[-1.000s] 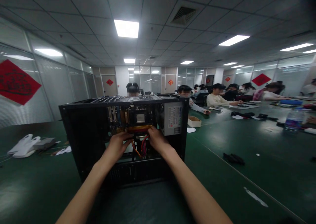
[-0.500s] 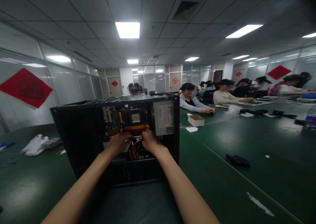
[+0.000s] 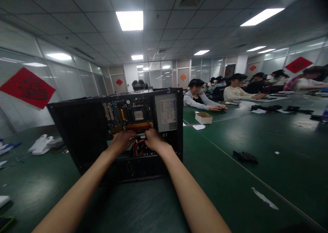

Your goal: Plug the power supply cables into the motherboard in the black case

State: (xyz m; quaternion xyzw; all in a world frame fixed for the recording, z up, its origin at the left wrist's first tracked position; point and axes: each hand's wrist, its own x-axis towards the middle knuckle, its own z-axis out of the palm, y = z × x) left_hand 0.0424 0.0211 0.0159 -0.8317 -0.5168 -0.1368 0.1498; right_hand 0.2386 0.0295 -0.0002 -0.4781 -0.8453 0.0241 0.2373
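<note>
An open black computer case [image 3: 115, 169] stands in front of me on the green table, its inside facing me. My left hand [image 3: 122, 141] and my right hand [image 3: 155, 140] are both inside it, fingers closed, at opposite ends of a thin strip [image 3: 140, 135] that looks like a RAM stick; fingertips hide most of it. Just above it lie the yellow and red memory slots [image 3: 139, 126] of the motherboard [image 3: 128, 107]. Red and black cables [image 3: 138, 148] hang below, between the wrists. The grey power supply [image 3: 166, 114] sits at the upper right of the case.
A small open box [image 3: 203, 118] and a white paper [image 3: 199, 127] lie right of the case. Farther right is a black item [image 3: 245, 156], with a white strip [image 3: 264, 198] nearer me. A white plastic bag [image 3: 41, 144] lies left. Several people sit along the far side.
The view has shifted slightly, so the case sits a little higher and farther left. Both hands stay at the thin strip below the memory slots.
</note>
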